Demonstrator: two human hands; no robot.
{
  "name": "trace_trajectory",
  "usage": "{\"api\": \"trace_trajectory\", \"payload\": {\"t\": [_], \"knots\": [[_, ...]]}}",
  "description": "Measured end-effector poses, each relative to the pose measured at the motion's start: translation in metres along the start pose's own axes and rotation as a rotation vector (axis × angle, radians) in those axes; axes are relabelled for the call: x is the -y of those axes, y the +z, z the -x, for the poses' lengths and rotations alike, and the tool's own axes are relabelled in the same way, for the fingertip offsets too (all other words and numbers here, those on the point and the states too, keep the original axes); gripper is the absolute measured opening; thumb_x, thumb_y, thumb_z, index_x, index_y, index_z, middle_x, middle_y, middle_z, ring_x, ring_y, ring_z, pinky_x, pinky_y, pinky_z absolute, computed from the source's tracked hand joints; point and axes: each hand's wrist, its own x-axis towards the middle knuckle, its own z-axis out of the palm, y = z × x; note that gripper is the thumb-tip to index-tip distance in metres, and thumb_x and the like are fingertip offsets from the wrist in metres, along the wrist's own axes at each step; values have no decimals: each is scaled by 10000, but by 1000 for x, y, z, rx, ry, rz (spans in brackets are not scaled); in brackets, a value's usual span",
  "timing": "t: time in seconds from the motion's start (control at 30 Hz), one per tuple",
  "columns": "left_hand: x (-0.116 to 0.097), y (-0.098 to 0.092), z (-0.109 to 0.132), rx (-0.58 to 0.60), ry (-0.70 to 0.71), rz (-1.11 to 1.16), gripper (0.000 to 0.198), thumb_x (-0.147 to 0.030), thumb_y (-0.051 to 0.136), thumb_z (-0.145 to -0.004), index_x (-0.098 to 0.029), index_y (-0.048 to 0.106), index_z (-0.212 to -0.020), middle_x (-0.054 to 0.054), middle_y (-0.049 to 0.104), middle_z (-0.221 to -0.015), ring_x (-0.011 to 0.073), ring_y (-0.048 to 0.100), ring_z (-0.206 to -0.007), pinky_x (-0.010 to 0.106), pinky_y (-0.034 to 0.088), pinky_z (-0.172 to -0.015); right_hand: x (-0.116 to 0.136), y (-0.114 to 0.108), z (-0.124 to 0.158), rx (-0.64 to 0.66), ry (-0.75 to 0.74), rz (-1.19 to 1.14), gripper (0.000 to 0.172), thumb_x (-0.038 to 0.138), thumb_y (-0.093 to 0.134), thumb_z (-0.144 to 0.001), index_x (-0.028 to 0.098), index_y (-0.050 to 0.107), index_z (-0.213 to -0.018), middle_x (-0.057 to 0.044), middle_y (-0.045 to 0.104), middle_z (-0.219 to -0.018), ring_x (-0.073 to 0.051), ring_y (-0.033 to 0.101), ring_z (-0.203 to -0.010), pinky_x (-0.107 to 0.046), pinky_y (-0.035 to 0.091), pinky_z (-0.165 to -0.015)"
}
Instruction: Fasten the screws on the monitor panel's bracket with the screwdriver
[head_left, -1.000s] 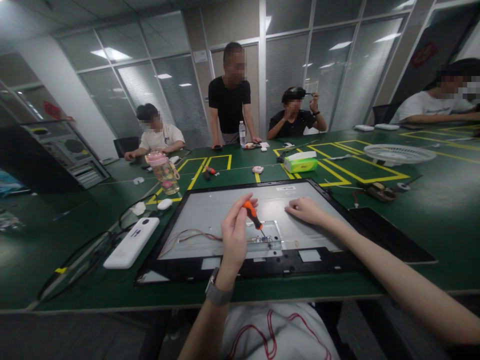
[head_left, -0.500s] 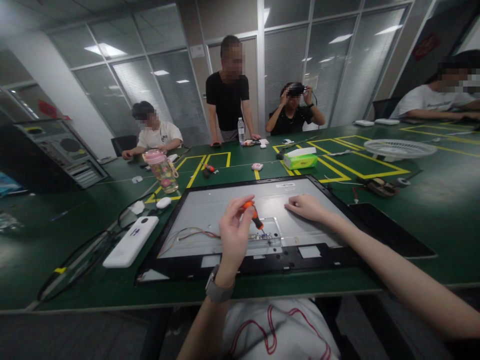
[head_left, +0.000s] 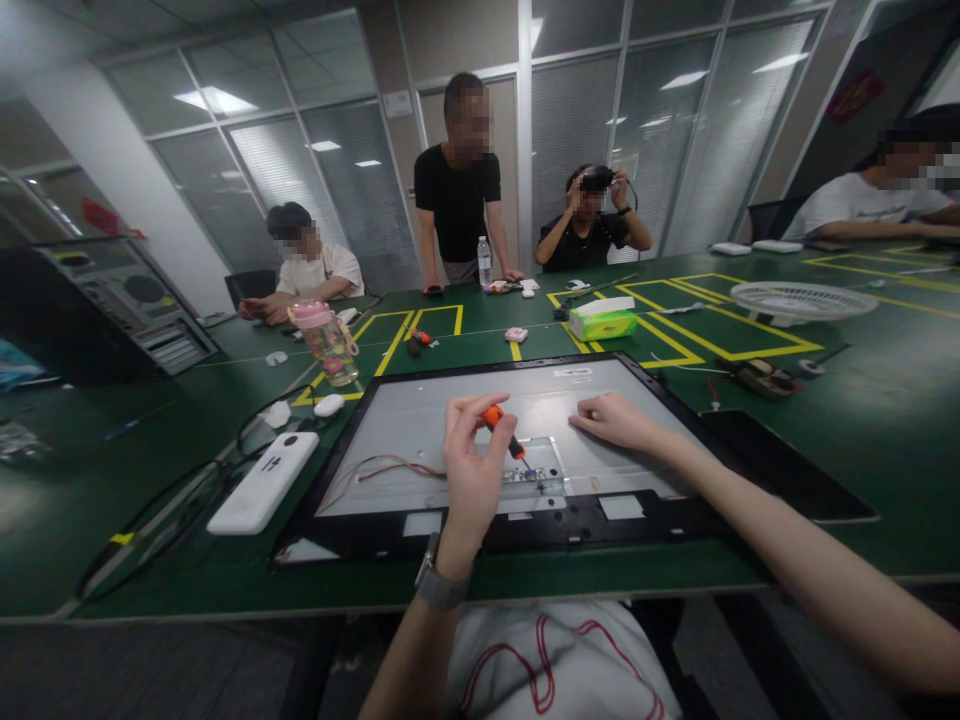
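Observation:
My left hand [head_left: 476, 455], with a grey watch on its wrist, holds a screwdriver [head_left: 507, 434] with an orange and black handle. The shaft slants down to a small metal bracket [head_left: 529, 475] in a recess of the flat display panel [head_left: 405, 410]. Whether the tip sits in a screw is too small to tell. Thin coloured wires [head_left: 397, 463] run left from the bracket. My right hand [head_left: 611, 418] rests on the grey metal back of the panel, its fingers curled in; what they hold, if anything, is hidden. The panel lies flat, framed in black.
On the green table [head_left: 225, 590] a white power bank [head_left: 262, 484], black cables and a pink-lidded bottle [head_left: 327, 345] are to the left. A tissue pack [head_left: 602, 320] stands beyond the panel. A dark flat sheet [head_left: 787, 465] lies right. Several people are around the table.
My left hand's fingers have shifted slightly on the screwdriver handle. My right hand stays where it was. Across the table, the seated person at left has drawn their hands together.

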Motion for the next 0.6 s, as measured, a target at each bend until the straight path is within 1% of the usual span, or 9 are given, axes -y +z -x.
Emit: {"api": "trace_trajectory", "payload": {"t": [0.07,0.17,0.23,0.33,0.37,0.43,0.53,0.6], "knots": [[-1,-1,0,22,-12,5,200,-273,631,-905,-230,736,-1070,37,575,-943,134,589,-822,249,495,-776,3,0,1,8,-14,-9,331,380,528,-947,195,662,-707,-73,713,-706,-208,606,-648,-286,281,-562],[-5,-1,1,62,-65,83,267,-294,541,-959,-222,698,-1163,57,627,-989,156,631,-889,281,506,-838,6,0,3,19,-23,-17,323,377,531,-945,196,661,-712,-70,710,-700,-206,603,-638,-285,284,-562],[-6,-1,0,71,-79,125,277,-327,522,-967,-209,706,-1137,71,648,-1003,172,639,-919,295,515,-844,8,0,4,22,-22,-20,323,373,526,-947,195,664,-716,-71,710,-697,-208,605,-638,-286,287,-565],[-6,-1,-1,28,-32,86,201,-350,650,-887,-197,752,-967,56,611,-943,150,612,-825,259,519,-758,9,-2,4,24,-17,-26,326,368,517,-954,195,665,-722,-72,709,-696,-208,609,-643,-286,288,-567],[-6,-1,-1,16,-24,71,180,-340,678,-865,-195,755,-939,49,596,-929,137,600,-791,246,515,-732,10,-2,4,25,-16,-27,324,366,517,-955,195,665,-723,-72,709,-696,-208,611,-645,-286,287,-566],[-6,-1,-1,19,-43,79,182,-321,659,-880,-190,744,-974,44,599,-908,130,603,-775,239,513,-729,10,-2,4,28,-14,-27,322,363,520,-953,195,662,-718,-75,708,-694,-211,614,-647,-286,285,-564],[-7,-1,-1,50,-112,149,244,-319,558,-944,-177,712,-1071,58,656,-896,148,639,-825,253,518,-760,9,-2,4,29,-10,-27,320,358,522,-952,195,656,-712,-79,708,-693,-218,618,-649,-287,283,-561],[-7,-1,-2,47,-114,156,245,-323,559,-944,-177,720,-1056,64,677,-922,157,646,-856,259,518,-777,9,-2,4,29,-12,-31,316,356,524,-953,198,648,-709,-76,707,-691,-219,619,-649,-287,283,-560]]}}
